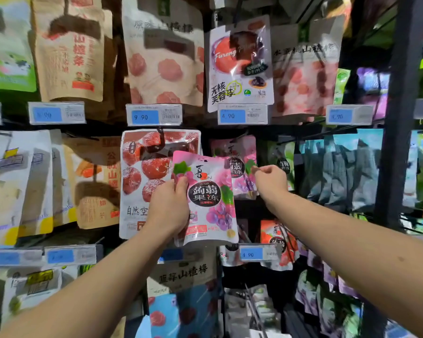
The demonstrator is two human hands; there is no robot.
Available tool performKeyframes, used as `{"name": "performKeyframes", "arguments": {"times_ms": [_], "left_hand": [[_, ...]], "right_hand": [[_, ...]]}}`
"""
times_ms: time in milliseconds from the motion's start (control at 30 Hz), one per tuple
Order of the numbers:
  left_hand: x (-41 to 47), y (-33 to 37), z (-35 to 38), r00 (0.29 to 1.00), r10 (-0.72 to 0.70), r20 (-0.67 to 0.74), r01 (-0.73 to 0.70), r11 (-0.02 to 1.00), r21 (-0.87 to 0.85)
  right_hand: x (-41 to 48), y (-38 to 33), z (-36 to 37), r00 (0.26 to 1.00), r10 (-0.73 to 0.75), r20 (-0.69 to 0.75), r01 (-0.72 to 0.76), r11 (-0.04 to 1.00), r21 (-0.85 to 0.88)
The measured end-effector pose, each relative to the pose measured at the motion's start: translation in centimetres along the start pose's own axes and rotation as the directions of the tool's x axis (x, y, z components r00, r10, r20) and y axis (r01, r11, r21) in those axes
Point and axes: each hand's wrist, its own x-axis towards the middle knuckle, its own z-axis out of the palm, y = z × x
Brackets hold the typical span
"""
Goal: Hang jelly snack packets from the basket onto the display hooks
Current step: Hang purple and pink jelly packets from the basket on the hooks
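Currently mid-task, one packet in hand. The left hand grips a pink grape jelly packet by its left edge, thumb across the front and fingers behind. The packet is upright, slightly tilted and in front of the rack, not hung. It overlaps a red-fruit pouch on its left.

The right hand is raised just right of it, fingers curled, thumb and forefinger tips together against the hung pink jelly packets. I cannot tell whether it pinches a packet edge or nothing.

- Done: several matching packets already hang in that row, above a 4.90 price tag.
- Left: the held packet must go on the display hook, which is hidden behind the packets.
- The basket is out of view, so the remaining stock is unknown.
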Motion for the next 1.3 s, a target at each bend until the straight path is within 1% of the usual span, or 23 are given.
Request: {"name": "performKeyframes", "arguments": {"times_ms": [33,67,100,133,167,200,267,333,400,467,500,633,733,833,933,1133,1300], "left_hand": [[-0.2,0.1,0.3,1.000,-0.030,-0.006,0.030,1.000,-0.002],[-0.3,0.3,0.6,0.998,-0.053,-0.014,0.053,0.999,-0.006],[-0.5,0.6,0.9,0.997,-0.073,-0.022,0.073,0.997,-0.008],[-0.8,1.1,1.2,0.995,-0.089,-0.037,0.089,0.996,-0.005],[-1.2,1.7,1.4,0.993,-0.107,-0.056,0.107,0.994,-0.003],[-1.5,2.2,1.6,0.990,-0.123,-0.073,0.122,0.992,-0.018],[-1.8,2.7,2.1,0.985,-0.152,-0.081,0.145,0.986,-0.086],[-2.0,2.9,2.4,0.983,-0.168,-0.076,0.157,0.979,-0.133],[-2.1,3.1,2.5,0.984,-0.172,-0.054,0.163,0.975,-0.149],[-2.5,3.4,2.3,0.987,-0.159,-0.011,0.155,0.974,-0.165],[-2.7,3.5,2.2,0.990,-0.140,0.001,0.138,0.979,-0.151],[-3.6,3.7,1.5,0.999,-0.042,0.018,0.042,0.999,0.015],[-3.8,3.5,1.0,1.000,-0.007,0.030,0.006,1.000,0.029],[-3.5,3.0,0.2,1.000,0.022,0.017,-0.023,0.999,0.038],[-2.7,2.0,-0.7,1.000,-0.023,-0.013,0.023,0.999,0.034],[-2.2,1.4,-2.1,0.987,-0.149,-0.065,0.152,0.987,0.043],[-2.2,1.2,-2.6,0.983,-0.170,-0.063,0.173,0.984,0.041]], "right_hand": [[-1.1,0.1,-0.7,0.996,-0.019,0.089,0.014,0.999,0.051],[-2.7,-0.2,-1.5,0.979,-0.019,0.204,-0.004,0.994,0.109],[-3.9,-0.5,-2.2,0.943,0.001,0.333,-0.062,0.983,0.172],[-5.2,-1.0,-3.0,0.896,0.032,0.443,-0.127,0.974,0.187],[-6.0,-0.9,-3.4,0.858,0.053,0.510,-0.159,0.973,0.166],[-6.7,-0.6,-3.7,0.836,0.071,0.544,-0.162,0.979,0.121],[-8.3,-0.4,-4.1,0.810,0.049,0.584,-0.109,0.992,0.068],[-9.6,-0.1,-4.4,0.829,0.027,0.558,-0.094,0.991,0.091],[-10.3,-0.3,-4.7,0.862,0.061,0.503,-0.144,0.981,0.128],[-10.6,-0.6,-5.1,0.878,0.083,0.471,-0.170,0.975,0.145],[-10.5,-0.7,-5.4,0.882,0.091,0.462,-0.172,0.975,0.138],[-9.7,-1.3,-5.8,0.922,0.097,0.375,-0.147,0.983,0.106],[-9.5,-2.0,-5.5,0.942,0.080,0.326,-0.125,0.985,0.119],[-9.5,-2.4,-5.4,0.950,0.104,0.293,-0.157,0.974,0.162],[-9.6,-2.8,-5.8,0.960,0.146,0.238,-0.200,0.954,0.224],[-9.1,-3.3,-6.6,0.980,0.107,0.165,-0.145,0.960,0.239],[-9.0,-4.0,-6.3,0.993,0.089,0.083,-0.108,0.957,0.267]]}}
